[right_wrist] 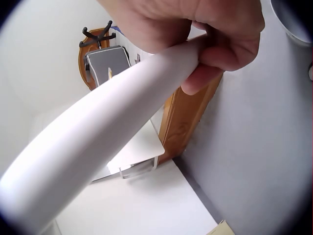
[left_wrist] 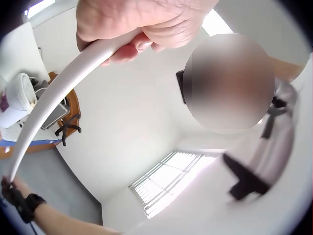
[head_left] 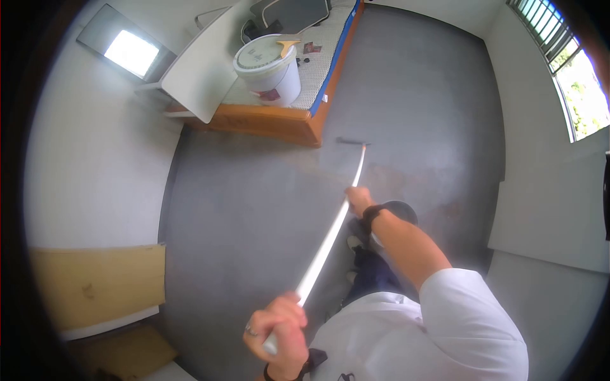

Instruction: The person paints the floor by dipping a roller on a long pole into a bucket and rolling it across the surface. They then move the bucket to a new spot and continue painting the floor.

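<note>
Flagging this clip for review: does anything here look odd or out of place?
Yes. An office chair appears upturned on the bed, and a lidded white bucket stands there too, unusual spots for both. Near the white pole, the floor shows faint reddish-brown patches; stain or spill, I cannot tell.

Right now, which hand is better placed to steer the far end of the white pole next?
Probably the right hand: it grips the white pole partway along, nearer to the far end over the grey floor, while the left hand holds it close to the opposite end.
</note>
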Available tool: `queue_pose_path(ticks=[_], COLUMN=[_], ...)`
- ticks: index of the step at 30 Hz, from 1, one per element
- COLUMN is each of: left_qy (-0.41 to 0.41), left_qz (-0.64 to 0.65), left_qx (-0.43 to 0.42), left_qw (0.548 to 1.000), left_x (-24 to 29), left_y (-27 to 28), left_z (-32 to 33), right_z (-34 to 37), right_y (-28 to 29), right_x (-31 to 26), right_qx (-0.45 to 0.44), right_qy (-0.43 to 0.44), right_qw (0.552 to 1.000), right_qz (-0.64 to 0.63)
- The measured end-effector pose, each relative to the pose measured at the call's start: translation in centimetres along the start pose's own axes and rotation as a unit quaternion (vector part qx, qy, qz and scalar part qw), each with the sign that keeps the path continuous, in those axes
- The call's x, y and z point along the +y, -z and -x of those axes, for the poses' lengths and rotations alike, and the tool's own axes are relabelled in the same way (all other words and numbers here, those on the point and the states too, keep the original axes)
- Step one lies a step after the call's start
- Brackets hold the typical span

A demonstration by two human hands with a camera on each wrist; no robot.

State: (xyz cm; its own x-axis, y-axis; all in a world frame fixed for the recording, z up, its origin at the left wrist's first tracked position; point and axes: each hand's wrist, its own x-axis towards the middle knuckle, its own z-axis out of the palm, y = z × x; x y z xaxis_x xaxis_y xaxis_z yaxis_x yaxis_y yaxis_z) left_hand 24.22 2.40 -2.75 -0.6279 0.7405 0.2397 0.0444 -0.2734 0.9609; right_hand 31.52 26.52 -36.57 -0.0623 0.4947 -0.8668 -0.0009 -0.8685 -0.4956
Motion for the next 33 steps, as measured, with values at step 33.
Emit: queue_pose_path(ticks=[33], left_qy=[0.027], left_qz=[-0.008], left_qx=[0.016], left_qw=[0.999], left_x=[2.5], left_y=[-3.6], left_z=[6.7], right_z=[3.8], right_y=[9.3], right_x=[4.3], right_qx=[-0.055], right_qy=[-0.019], right_qw=[0.997], right_qz=[-0.05])
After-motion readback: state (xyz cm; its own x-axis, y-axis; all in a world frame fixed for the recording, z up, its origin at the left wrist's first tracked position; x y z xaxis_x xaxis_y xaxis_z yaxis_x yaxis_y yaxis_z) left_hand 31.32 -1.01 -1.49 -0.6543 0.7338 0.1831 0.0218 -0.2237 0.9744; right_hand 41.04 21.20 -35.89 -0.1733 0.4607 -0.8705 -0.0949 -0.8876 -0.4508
